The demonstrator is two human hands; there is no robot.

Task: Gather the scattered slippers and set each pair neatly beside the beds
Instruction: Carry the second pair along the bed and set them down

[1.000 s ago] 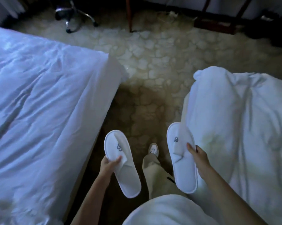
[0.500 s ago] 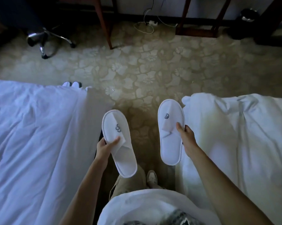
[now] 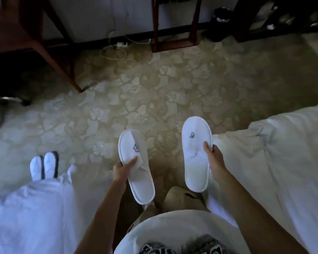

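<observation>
I stand in the aisle between the two beds with one white slipper in each hand. My left hand [image 3: 122, 169] grips the left slipper [image 3: 135, 166] at its vamp edge, thumb on top of the folded strap and my other fingers underneath. My right hand [image 3: 213, 155] pinches the right slipper [image 3: 195, 154] along its outer side, fingers [image 3: 206, 146] curled over the rim. Both are held above the patterned carpet [image 3: 136, 92], toes pointing away from me, soles down.

I judge these to be thin, light, floppy hotel slippers: the sole bends easily, so holding at mid-length near the strap keeps each one flat. The terry surface should not be slippery, and nothing here is fragile. A light pinch is enough.

Another pair of slippers [image 3: 44, 166] already sits together on the floor at the foot of the left bed [image 3: 26, 217], touching side by side. The right bed [image 3: 282, 162] has none beside it that I can see, so this pair likely belongs there.

No containers are in play. A dark bin [image 3: 221, 17] stands by the far wall, and I cannot tell what it holds.
</observation>
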